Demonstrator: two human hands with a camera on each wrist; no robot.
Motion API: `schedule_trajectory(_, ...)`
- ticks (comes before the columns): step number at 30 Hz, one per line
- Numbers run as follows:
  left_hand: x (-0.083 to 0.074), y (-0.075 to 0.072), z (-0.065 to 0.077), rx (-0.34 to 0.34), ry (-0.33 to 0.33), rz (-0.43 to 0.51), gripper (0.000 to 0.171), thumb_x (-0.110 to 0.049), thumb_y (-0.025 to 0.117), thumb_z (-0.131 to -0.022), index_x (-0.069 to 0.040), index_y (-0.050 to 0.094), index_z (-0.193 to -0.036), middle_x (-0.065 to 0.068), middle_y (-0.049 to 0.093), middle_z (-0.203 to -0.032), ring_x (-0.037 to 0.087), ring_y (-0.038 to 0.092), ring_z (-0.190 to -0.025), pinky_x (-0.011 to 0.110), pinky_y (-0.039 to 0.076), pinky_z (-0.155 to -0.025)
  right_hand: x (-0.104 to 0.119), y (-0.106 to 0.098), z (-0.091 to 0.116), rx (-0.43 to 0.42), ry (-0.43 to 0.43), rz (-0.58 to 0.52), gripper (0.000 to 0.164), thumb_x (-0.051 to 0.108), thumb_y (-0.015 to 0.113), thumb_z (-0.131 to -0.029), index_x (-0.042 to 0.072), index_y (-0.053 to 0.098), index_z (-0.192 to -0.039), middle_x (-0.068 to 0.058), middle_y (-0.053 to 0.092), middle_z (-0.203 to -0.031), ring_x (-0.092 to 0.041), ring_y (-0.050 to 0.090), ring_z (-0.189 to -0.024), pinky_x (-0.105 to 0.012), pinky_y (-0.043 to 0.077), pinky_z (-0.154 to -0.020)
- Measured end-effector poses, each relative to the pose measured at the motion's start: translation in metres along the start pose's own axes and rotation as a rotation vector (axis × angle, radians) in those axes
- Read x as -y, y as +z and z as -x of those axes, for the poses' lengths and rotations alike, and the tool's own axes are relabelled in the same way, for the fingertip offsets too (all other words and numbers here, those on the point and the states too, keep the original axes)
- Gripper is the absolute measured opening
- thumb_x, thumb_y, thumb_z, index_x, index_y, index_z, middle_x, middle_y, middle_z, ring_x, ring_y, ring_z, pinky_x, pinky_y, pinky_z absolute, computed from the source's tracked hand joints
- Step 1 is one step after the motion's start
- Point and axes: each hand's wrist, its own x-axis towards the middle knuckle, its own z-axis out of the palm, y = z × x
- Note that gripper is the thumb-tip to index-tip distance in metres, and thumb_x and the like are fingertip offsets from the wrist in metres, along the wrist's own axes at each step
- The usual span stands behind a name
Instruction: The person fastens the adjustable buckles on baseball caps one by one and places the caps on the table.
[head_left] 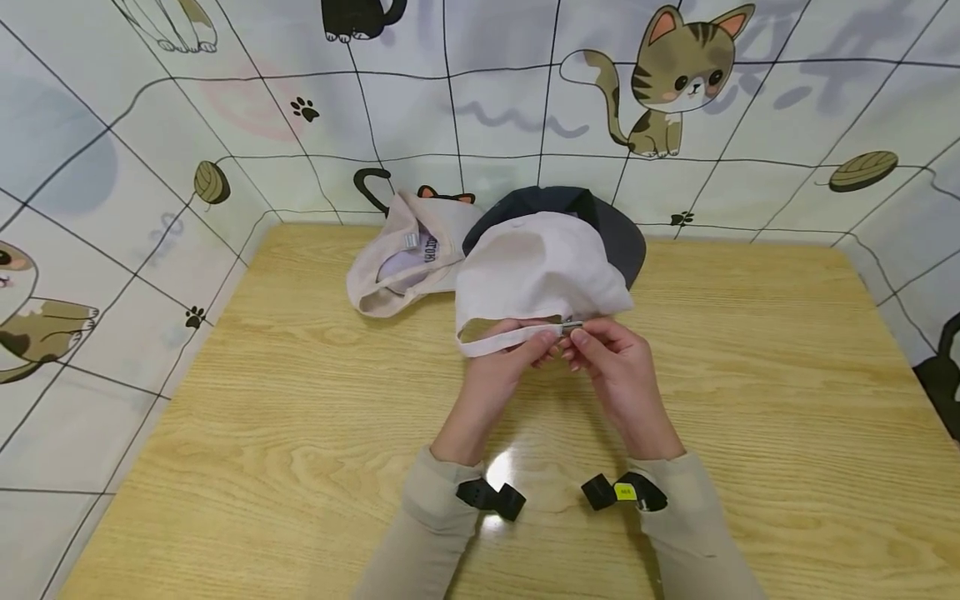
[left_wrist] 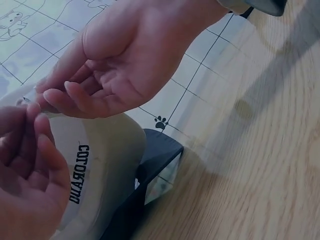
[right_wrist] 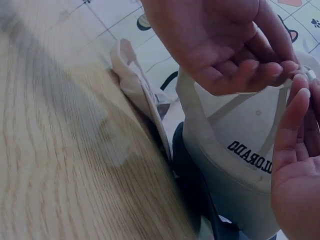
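Observation:
A white cap [head_left: 536,258] sits on the table with its back strap [head_left: 504,340] towards me. "COLORADO" lettering [left_wrist: 80,172] shows on its inside in the wrist views. My left hand [head_left: 498,367] pinches the strap just left of a small metal buckle [head_left: 572,325]. At the buckle's right end, my right hand [head_left: 624,367] pinches with thumb and fingertips. The fingertips of both hands nearly meet and hide part of the strap end. Behind the crown curves a dark, brim-shaped piece [head_left: 626,237].
A beige cap [head_left: 405,258] lies tipped on its side at the left, its opening facing me. The wooden table [head_left: 315,433] runs back to a tiled-pattern wall [head_left: 495,108] with cartoon cats. Each wrist wears a black strap-on camera [head_left: 491,497].

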Motion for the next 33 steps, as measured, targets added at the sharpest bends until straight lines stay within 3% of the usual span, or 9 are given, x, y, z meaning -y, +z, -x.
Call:
schedule_trajectory(4,-0.014,-0.001,0.003,-0.009,-0.033,-0.142,0.020,-0.015,0.063,-0.084,0.002,0.063,-0.096,0.004,0.065,-0.080,0.014,0.058,-0.073,0.031,0.048,-0.067,0.001,0.001,0.000,-0.002,0.000,0.090,0.012,-0.005,0.051,-0.087,-0.001,0.062,-0.087,-0.010,0.065,-0.080,-0.017,0.059,-0.068,-0.023,0.049,-0.058)
schedule_trajectory(8,-0.032,0.000,0.007,-0.008,0.003,-0.287,0.019,-0.014,0.063,-0.084,0.000,0.066,-0.097,0.004,0.067,-0.087,0.012,0.061,-0.080,0.029,0.049,-0.074,0.002,0.004,0.000,-0.072,0.010,0.241,0.008,0.003,0.058,-0.085,-0.004,0.062,-0.088,-0.009,0.065,-0.079,-0.017,0.060,-0.068,-0.024,0.050,-0.059)
schedule_trajectory(13,-0.033,0.003,0.007,-0.073,0.047,-0.345,0.017,-0.012,0.065,-0.082,0.000,0.068,-0.094,0.005,0.068,-0.089,0.010,0.062,-0.081,0.027,0.049,-0.074,-0.012,0.001,-0.002,-0.164,-0.021,0.340,0.015,0.010,0.066,-0.081,-0.003,0.063,-0.088,-0.010,0.065,-0.077,-0.019,0.061,-0.067,-0.028,0.051,-0.059)
schedule_trajectory(20,-0.028,0.009,0.008,-0.063,0.056,-0.293,0.021,-0.011,0.064,-0.082,0.001,0.065,-0.101,0.007,0.066,-0.096,0.010,0.060,-0.084,0.028,0.048,-0.075,-0.003,0.011,0.001,-0.242,-0.040,0.428,0.018,0.011,0.068,-0.079,-0.002,0.060,-0.088,-0.012,0.063,-0.075,-0.026,0.058,-0.068,-0.027,0.050,-0.057)
schedule_trajectory(28,-0.020,0.009,0.007,-0.095,0.043,-0.153,0.016,-0.008,0.062,-0.084,0.003,0.063,-0.095,0.009,0.065,-0.085,0.021,0.060,-0.075,0.030,0.049,-0.068,-0.013,0.002,0.001,-0.187,-0.103,0.396,0.020,0.012,0.068,-0.080,-0.001,0.062,-0.093,-0.015,0.062,-0.079,-0.027,0.057,-0.070,-0.025,0.048,-0.056)
schedule_trajectory(33,-0.019,0.012,0.007,-0.101,0.072,-0.117,0.016,-0.005,0.062,-0.083,0.006,0.062,-0.094,0.009,0.065,-0.084,0.018,0.059,-0.074,0.032,0.050,-0.069,-0.007,0.005,0.003,-0.212,-0.086,0.432,0.022,0.014,0.065,-0.082,0.000,0.063,-0.098,-0.015,0.062,-0.082,-0.029,0.058,-0.072,-0.027,0.050,-0.059)
